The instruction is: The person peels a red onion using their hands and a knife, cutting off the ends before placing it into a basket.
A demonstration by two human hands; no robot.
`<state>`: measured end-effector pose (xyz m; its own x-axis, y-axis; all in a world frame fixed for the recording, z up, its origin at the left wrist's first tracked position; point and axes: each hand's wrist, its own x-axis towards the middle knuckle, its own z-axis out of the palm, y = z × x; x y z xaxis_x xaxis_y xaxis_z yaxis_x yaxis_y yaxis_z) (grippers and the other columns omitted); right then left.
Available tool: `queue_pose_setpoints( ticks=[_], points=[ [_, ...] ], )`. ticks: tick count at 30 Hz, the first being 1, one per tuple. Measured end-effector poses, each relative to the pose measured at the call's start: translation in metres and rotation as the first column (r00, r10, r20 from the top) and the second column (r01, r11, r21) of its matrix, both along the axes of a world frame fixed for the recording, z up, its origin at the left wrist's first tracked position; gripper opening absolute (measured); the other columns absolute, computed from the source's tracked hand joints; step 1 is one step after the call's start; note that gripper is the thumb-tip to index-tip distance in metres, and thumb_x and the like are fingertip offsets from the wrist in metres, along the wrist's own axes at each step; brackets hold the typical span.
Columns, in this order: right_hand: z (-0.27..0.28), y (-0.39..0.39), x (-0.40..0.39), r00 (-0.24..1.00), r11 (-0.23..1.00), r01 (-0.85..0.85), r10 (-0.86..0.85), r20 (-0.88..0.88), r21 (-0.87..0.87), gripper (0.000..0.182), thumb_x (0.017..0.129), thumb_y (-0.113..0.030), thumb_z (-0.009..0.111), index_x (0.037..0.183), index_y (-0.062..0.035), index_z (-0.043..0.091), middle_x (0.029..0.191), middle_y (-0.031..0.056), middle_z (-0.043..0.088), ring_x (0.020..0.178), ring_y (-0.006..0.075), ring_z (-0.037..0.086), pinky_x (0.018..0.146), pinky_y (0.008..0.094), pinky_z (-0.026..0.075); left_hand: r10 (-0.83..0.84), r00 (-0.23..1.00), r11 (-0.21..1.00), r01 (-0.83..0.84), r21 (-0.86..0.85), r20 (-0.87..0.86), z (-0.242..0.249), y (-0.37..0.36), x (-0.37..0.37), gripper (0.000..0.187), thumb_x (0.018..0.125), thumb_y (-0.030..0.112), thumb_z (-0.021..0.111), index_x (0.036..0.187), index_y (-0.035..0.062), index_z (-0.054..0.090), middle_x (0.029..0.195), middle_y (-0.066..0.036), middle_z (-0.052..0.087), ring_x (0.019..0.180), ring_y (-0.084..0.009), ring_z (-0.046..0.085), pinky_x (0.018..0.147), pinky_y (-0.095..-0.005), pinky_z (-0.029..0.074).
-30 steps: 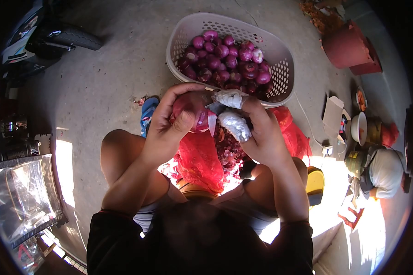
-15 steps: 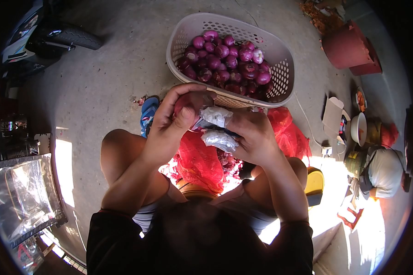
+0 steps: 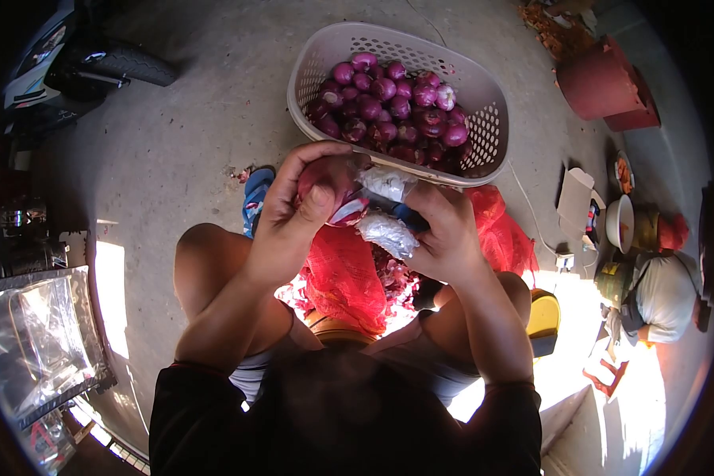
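My left hand [image 3: 293, 210] is wrapped around a red onion [image 3: 325, 181] with its thumb across the near side. A pale, purple-streaked patch shows on the onion's lower right. My right hand [image 3: 446, 230] is curled just to the right of it. Crinkled silvery-white wrapping [image 3: 389, 236] seems to cover the ends of its thumb and a finger, both pointing at the onion. Between them sits a dark blue object [image 3: 409, 216], mostly hidden, whose kind I cannot make out. Beyond my hands stands a grey perforated basket [image 3: 309, 75] holding many purple onions [image 3: 385, 89].
Red mesh netting [image 3: 341, 278] lies between my legs over scattered onion skins [image 3: 401, 289]. More red netting [image 3: 496, 230] is at the right. A motorcycle wheel [image 3: 127, 63] stands at far left, reddish tubs [image 3: 603, 79] at far right, with a white bowl [image 3: 620, 224] nearer.
My right hand has shifted slightly right, away from the onion. The onion has turned a little in my left hand, showing more of its streaked patch.
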<state>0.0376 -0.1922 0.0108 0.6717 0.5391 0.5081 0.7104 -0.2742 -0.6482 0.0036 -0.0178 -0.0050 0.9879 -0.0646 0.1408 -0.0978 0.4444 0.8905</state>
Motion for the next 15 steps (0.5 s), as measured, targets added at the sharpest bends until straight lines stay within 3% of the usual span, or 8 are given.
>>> queue_pose_setpoints(
  ticks=[5, 7, 11, 15],
  points=[
    [-0.008, -0.0025, -0.0008, 0.988, 0.994, -0.075, 0.084, 0.126, -0.075, 0.031, 0.058, -0.01, 0.072, 0.087, -0.0102, 0.061, 0.062, 0.0029, 0.051, 0.055, 0.0193, 0.055, 0.046, 0.0329, 0.044, -0.049, 0.998, 0.999, 0.05, -0.014, 0.04, -0.0029, 0.0031, 0.0014, 0.047, 0.09, 0.035, 0.049, 0.12, -0.0012, 0.04, 0.078, 0.003, 0.041, 0.07, -0.0046, 0.036, 0.067, -0.0194, 0.032],
    [-0.0026, -0.0032, -0.0012, 0.989, 0.996, -0.091, 0.091, 0.113, -0.002, 0.031, 0.058, -0.011, 0.073, 0.086, -0.0093, 0.06, 0.062, 0.0028, 0.052, 0.055, 0.0185, 0.055, 0.045, 0.032, 0.043, -0.047, 0.998, 0.999, 0.048, -0.025, 0.029, -0.0022, 0.0033, 0.001, 0.047, 0.09, 0.034, 0.049, 0.12, -0.0014, 0.04, 0.078, 0.003, 0.041, 0.069, -0.0044, 0.035, 0.066, -0.0189, 0.032],
    [-0.0052, -0.002, 0.0015, 0.995, 0.988, -0.02, 0.005, 0.098, 0.154, 0.036, 0.057, -0.011, 0.075, 0.09, -0.0063, 0.06, 0.069, 0.0048, 0.057, 0.059, 0.0221, 0.058, 0.052, 0.0322, 0.046, -0.049, 0.999, 0.998, 0.049, -0.038, 0.006, -0.0014, 0.0058, -0.0003, 0.047, 0.09, 0.033, 0.049, 0.12, -0.0016, 0.04, 0.079, 0.003, 0.041, 0.07, -0.0044, 0.035, 0.068, -0.0186, 0.032],
    [-0.0061, -0.0014, 0.0013, 0.997, 0.996, -0.005, -0.001, 0.073, 0.085, 0.035, 0.057, -0.012, 0.075, 0.087, -0.0052, 0.059, 0.073, 0.0068, 0.059, 0.063, 0.0247, 0.059, 0.058, 0.0339, 0.048, -0.052, 0.999, 0.994, 0.052, -0.091, 0.002, -0.0005, 0.0039, 0.0005, 0.047, 0.091, 0.032, 0.049, 0.121, -0.0018, 0.038, 0.083, 0.001, 0.043, 0.076, -0.0058, 0.038, 0.075, -0.0201, 0.034]
  ],
)
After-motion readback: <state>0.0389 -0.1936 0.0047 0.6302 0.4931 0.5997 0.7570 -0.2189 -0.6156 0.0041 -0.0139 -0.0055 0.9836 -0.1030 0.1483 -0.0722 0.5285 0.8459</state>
